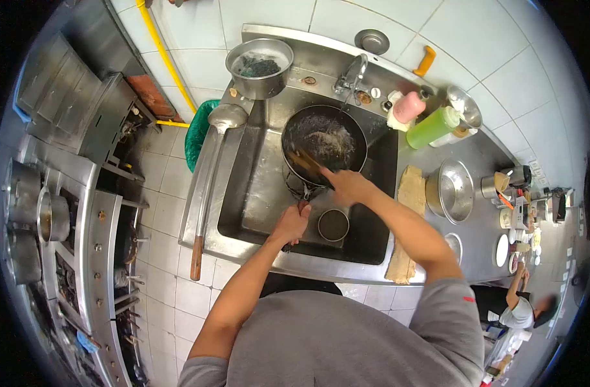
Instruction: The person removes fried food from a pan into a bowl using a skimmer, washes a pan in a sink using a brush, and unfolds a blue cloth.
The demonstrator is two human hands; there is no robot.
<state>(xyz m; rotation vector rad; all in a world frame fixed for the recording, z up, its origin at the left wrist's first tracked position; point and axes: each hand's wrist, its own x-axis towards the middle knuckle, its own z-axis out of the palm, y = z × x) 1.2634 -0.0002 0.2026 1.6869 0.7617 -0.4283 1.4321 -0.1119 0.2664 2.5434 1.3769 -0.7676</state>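
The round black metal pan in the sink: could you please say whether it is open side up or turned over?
Open side up: the pan shows its hollow inside, where the right hand holds a blurred brown tool.

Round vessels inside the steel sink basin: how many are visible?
2: a black round wok near the silver metal faucet, and a small round pale-rimmed cup to the right of the left hand. Others may hide beneath the wok.

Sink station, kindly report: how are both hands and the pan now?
Left hand: gripping pan handle. Right hand: holding wooden tool inside pan. Pan: in sink, wet inside. In the way: nothing obvious.
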